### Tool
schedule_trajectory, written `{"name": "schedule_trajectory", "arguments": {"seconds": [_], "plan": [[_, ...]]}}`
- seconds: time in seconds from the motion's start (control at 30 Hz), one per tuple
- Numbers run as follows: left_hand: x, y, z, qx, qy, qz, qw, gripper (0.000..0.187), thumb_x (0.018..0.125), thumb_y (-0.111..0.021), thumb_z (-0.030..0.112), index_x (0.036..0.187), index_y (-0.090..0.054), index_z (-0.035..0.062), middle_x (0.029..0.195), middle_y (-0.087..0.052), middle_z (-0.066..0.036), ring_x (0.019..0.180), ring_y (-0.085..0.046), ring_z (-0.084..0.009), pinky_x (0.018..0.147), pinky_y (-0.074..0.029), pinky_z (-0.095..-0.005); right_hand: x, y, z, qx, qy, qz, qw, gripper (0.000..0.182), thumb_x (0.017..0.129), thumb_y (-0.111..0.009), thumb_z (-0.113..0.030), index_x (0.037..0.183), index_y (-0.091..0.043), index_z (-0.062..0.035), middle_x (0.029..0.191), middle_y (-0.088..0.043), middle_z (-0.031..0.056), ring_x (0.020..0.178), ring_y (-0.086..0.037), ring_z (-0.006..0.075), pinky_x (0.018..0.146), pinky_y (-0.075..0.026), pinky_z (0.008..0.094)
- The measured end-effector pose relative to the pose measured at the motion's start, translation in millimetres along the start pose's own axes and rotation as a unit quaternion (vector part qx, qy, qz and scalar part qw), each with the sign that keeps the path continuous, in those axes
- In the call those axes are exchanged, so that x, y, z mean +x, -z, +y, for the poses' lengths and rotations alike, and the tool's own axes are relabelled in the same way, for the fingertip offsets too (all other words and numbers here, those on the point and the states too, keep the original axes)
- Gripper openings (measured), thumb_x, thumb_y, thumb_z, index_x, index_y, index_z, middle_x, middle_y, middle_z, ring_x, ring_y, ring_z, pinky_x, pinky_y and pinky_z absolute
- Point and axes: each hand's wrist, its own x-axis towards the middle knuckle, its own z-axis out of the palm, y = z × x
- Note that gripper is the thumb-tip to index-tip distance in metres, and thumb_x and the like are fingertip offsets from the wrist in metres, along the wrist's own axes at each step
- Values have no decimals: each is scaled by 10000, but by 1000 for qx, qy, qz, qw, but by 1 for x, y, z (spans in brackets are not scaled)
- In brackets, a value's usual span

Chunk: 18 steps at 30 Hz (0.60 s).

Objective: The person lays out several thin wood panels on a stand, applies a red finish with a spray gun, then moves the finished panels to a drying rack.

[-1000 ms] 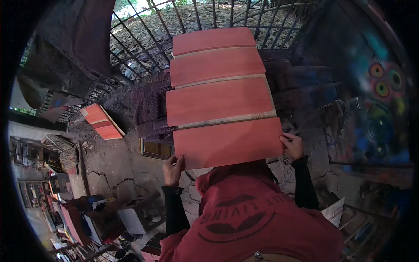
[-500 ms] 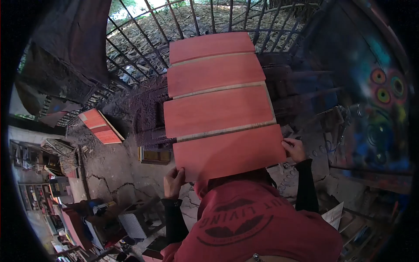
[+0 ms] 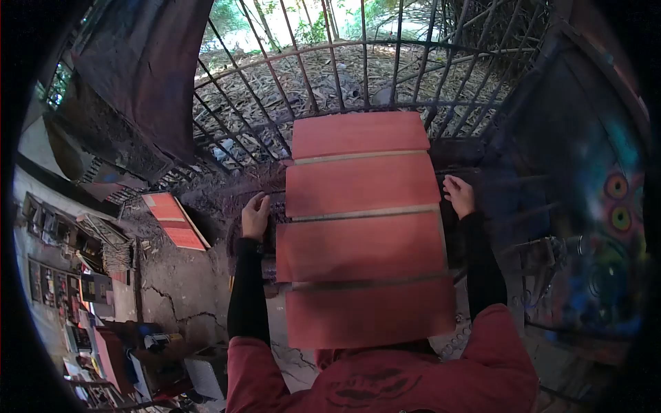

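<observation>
Several red-painted boards lie in an overlapping row that runs away from me, with pale strips showing between them. The nearest board [image 3: 372, 315] is in front of my chest, and the farthest board [image 3: 359, 135] reaches the bars. My left hand [image 3: 255, 215] is held off the left side of the row, level with the second board from the back [image 3: 362, 184]. Its fingers are partly bent and nothing shows in them. Beside the right edge of that same board hovers my right hand [image 3: 459, 195], thumb and fingers apart, holding nothing.
A metal bar grille [image 3: 330, 76] stands behind the boards, with dry leaves beyond it. On the left, another red panel [image 3: 175, 221] leans at a slant. A spray-painted dark panel [image 3: 606, 227] rises at the right. Cluttered items lie at lower left over a cracked floor [image 3: 165, 296].
Both hands have let go of the nearest board's edges and moved forward along the row's two sides. The view has tilted up, so the boards appear lower.
</observation>
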Motion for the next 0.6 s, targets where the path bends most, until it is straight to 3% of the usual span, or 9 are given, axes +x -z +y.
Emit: {"name": "schedule_trajectory", "arguments": {"seconds": [0.1,0.17,0.2,0.33,0.4,0.43,0.5,0.57,0.6], "plan": [[87,-29,-28,7,25,-19,999,390,879,-599,246,1143,-569,-40,933,-646,-80,814,-599,-113,712,-473,-247,89,-20,35,-18,21,22,999,382,857,-610,-233,1149,-587,13,1002,-656,100,880,-620,166,757,-485,286],[119,-46,-18,-6,49,-44,998,379,876,-601,231,1142,-572,-38,942,-647,-79,809,-605,-111,713,-477,-248,129,-33,44,-33,37,8,999,370,862,-608,-224,1154,-588,3,976,-651,70,851,-611,141,724,-483,274],[128,-54,-17,-20,80,-72,994,370,874,-603,217,1141,-575,-37,950,-649,-78,804,-610,-110,714,-482,-248,139,-37,46,-54,46,-7,997,358,868,-606,-216,1158,-589,-7,950,-646,41,822,-602,116,691,-482,262],[143,-80,-12,-42,54,-78,995,318,875,-592,161,1121,-589,-40,940,-643,-58,758,-603,-113,683,-491,-249,141,-46,38,-104,56,-17,993,353,865,-610,-219,1132,-607,10,987,-657,63,852,-609,127,743,-473,267],[141,-88,-3,-55,56,-79,994,307,878,-585,153,1119,-591,-37,939,-640,-54,751,-601,-118,675,-492,-253,147,-49,45,-109,87,5,990,393,841,-626,-292,1069,-634,27,983,-673,128,912,-631,206,786,-474,324],[141,-88,0,-70,54,-81,993,297,880,-577,145,1117,-594,-34,938,-638,-50,743,-600,-123,668,-494,-256,149,-52,45,-109,88,-2,990,393,841,-626,-292,1069,-634,27,983,-673,128,912,-631,206,786,-474,324],[142,-85,13,-53,64,-86,993,289,880,-579,143,1112,-599,-29,955,-631,-42,758,-601,-123,665,-490,-251,149,-51,26,-18,-8,-34,999,399,858,-615,-318,1060,-641,25,1004,-669,112,930,-623,199,802,-466,322],[149,-91,28,-75,119,-95,985,312,884,-579,161,1138,-585,-20,958,-627,-43,769,-598,-121,675,-484,-251,172,-52,27,52,-15,-50,997,384,897,-572,-294,1133,-607,7,1026,-656,77,917,-619,190,802,-460,312],[166,-95,15,-78,112,-97,986,312,884,-579,161,1138,-585,-20,958,-627,-43,769,-598,-121,675,-484,-251,184,-54,23,156,-61,-79,983,376,919,-535,-267,1197,-557,-14,1067,-632,60,955,-598,166,807,-464,303]]}}
